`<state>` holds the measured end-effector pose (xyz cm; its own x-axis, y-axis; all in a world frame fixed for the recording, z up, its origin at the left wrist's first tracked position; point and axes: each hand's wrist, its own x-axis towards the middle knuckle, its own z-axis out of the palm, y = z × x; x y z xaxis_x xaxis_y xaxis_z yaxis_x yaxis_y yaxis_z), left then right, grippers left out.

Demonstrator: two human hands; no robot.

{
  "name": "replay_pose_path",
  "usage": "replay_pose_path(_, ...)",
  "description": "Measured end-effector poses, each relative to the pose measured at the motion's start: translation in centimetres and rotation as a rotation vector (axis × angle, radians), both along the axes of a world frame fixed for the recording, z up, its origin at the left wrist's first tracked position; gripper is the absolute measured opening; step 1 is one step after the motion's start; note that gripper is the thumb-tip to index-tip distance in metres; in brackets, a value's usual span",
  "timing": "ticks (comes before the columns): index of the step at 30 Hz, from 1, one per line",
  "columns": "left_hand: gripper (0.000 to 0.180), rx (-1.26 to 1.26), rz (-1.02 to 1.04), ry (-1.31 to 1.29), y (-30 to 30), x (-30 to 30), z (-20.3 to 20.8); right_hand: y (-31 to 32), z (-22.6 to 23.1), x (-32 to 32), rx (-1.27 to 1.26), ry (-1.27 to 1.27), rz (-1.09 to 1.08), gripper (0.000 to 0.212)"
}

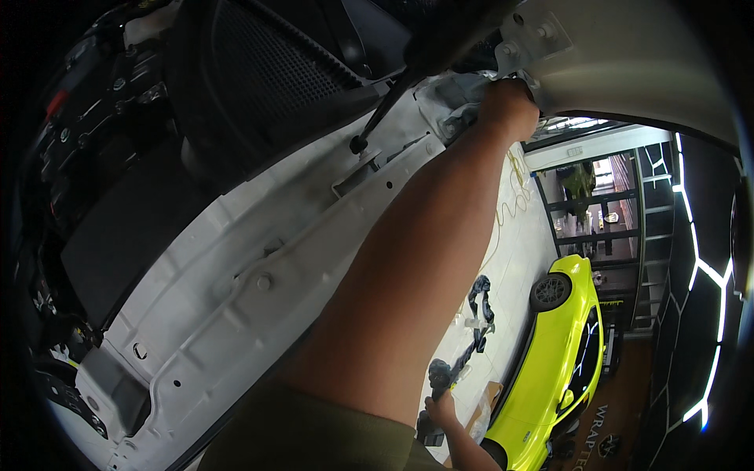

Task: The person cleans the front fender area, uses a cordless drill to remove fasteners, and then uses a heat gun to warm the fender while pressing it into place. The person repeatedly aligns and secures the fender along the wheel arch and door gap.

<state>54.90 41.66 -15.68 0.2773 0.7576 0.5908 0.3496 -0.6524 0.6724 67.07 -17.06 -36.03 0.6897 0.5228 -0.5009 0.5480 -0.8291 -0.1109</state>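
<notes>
Your left arm reaches across the white car body edge to the bolted metal bracket at the top. Your left hand is curled beside that bracket, knuckles outward; its fingertips are hidden, so whether it grips anything cannot be told. Your right hand, low and right of centre, is wrapped around a dark tool, which is over the pale floor in the view, well apart from your left hand. The tool's long axis runs nearly up and down the picture, leaning slightly right at the top, with its rounded head toward the upper edge and its blocky end below your fingers. Whether the dark shapes beyond its head belong to it is unclear. No label can be read on the tool. Beyond the yellow-green car, pale lettering runs sideways down a brown wall, near a round emblem.
</notes>
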Motion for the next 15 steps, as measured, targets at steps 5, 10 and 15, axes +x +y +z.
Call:
replay_pose_path(5, 0.02, 0.006, 0.03, -0.006, 0.0, -0.3, -0.3, 0.3, -0.1, -0.7, -0.046, -0.022, -0.004, 0.053)
replay_pose_path(10, 0.021, -0.145, -0.112, -0.322, 2.3, 2.3, -1.1, 0.2, -0.9, 0.1, -0.015, -0.009, 0.126, 0.054)
replay_pose_path(15, 0.02, -0.361, -0.184, -0.605, 1.8, 4.6, -1.7, 0.5, -0.9, -1.1, -0.007, 0.002, 0.131, 0.055)
